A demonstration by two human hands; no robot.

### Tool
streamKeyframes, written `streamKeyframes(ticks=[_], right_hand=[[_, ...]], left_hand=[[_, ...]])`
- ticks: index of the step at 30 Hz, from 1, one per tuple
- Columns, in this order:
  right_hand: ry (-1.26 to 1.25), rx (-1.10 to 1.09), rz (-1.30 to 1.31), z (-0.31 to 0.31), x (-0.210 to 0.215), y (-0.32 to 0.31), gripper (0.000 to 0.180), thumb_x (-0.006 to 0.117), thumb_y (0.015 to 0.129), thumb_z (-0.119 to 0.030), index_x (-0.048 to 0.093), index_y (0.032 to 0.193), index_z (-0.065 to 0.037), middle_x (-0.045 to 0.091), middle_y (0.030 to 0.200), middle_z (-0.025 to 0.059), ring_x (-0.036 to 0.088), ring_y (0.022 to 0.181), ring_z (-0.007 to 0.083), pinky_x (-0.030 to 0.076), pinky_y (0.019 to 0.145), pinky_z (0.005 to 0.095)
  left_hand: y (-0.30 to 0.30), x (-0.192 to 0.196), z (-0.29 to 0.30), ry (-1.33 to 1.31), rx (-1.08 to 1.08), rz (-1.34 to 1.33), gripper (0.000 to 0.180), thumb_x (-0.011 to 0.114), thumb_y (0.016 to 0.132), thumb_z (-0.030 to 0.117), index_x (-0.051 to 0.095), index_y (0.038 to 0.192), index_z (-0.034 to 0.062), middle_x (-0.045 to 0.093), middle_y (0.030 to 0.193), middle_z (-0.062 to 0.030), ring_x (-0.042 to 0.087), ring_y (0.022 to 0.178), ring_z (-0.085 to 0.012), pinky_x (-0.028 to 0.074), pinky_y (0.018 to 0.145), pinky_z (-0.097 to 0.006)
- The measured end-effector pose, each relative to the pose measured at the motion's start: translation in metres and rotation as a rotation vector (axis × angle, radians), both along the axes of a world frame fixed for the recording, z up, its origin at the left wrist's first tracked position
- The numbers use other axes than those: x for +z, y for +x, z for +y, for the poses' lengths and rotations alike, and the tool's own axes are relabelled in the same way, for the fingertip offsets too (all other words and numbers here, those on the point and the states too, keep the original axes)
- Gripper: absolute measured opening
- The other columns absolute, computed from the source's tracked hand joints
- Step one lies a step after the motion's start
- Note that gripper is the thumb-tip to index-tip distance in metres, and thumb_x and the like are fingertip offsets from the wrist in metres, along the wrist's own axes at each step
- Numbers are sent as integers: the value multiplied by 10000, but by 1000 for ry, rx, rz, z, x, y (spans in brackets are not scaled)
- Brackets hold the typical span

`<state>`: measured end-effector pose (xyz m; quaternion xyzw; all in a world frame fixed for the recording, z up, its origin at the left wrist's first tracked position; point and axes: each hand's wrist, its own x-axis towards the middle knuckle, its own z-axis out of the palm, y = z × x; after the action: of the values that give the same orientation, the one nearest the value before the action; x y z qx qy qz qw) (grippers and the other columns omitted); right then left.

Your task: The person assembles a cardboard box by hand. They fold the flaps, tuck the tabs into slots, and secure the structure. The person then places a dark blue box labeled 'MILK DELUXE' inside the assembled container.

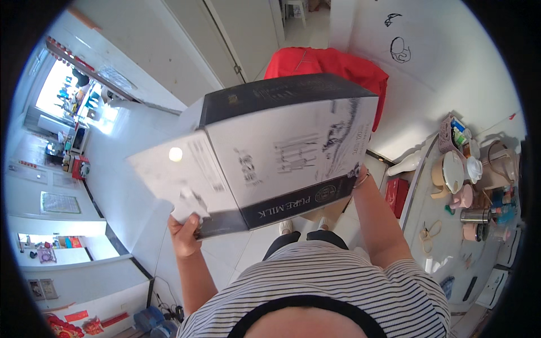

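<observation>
A large white and black cardboard milk box is held up in front of my body, tilted, with drawings and print on its side. At its left end a white flap stands folded outward, with a round hole and a torn patch. My left hand grips the lower edge of that flap, thumb on the near face. At the opposite end, my right hand holds the box by its right edge; most of its fingers are hidden behind it. The inside of the box is out of sight.
Behind the box lies a red cloth. To the right, a white table bears cups, a pink basket and several containers. A red box stands beside the table. Blue water jugs sit on the floor at lower left.
</observation>
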<state>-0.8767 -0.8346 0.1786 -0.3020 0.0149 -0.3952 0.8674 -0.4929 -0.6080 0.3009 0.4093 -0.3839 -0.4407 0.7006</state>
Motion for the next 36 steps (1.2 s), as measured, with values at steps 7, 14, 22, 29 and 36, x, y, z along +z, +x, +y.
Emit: streamKeyframes(ticks=[7, 14, 22, 29, 36], right_hand=[[-105, -218, 593, 29, 79, -8, 595, 640, 848, -326, 449, 1291, 22, 571, 1181, 88, 546, 1083, 134, 452, 921, 295], [-264, -379, 1148, 38, 72, 11, 804, 791, 688, -323, 404, 1305, 19, 562, 1170, 122, 549, 1056, 185, 444, 915, 302], [-255, -369, 1314, 12, -6, 45, 827, 795, 673, -381, 428, 1297, 19, 600, 1147, 175, 602, 1011, 235, 472, 896, 328], [-408, -266, 1537, -8, -106, 82, 841, 790, 653, -420, 440, 1275, 25, 602, 1150, 194, 602, 1042, 272, 461, 908, 347], [-559, -74, 1631, 0, -135, 129, 807, 787, 624, -436, 480, 1210, 28, 602, 1137, 220, 592, 1056, 316, 458, 911, 364]], left_hand=[[-22, -79, -34, 306, 53, 382, 389, 572, 889, 63, 471, 1264, 41, 595, 1171, -93, 596, 1046, -211, 491, 875, -344], [-30, -180, -75, 570, 171, 116, 412, 641, 859, 106, 497, 1236, 24, 607, 1085, -52, 568, 930, -146, 454, 798, -284], [-42, -287, -101, 1010, 206, -171, 531, 705, 801, 257, 515, 1205, -31, 623, 1054, -101, 586, 920, -209, 443, 833, -335], [-64, -397, -90, 1425, 92, -127, 1018, 717, 679, 576, 318, 1371, -55, 428, 1368, -215, 412, 1270, -318, 345, 1024, -417], [-92, -371, -119, 969, -17, 528, 848, 451, 814, 706, 309, 1414, 124, 484, 1314, -132, 505, 1164, -275, 428, 924, -380]])
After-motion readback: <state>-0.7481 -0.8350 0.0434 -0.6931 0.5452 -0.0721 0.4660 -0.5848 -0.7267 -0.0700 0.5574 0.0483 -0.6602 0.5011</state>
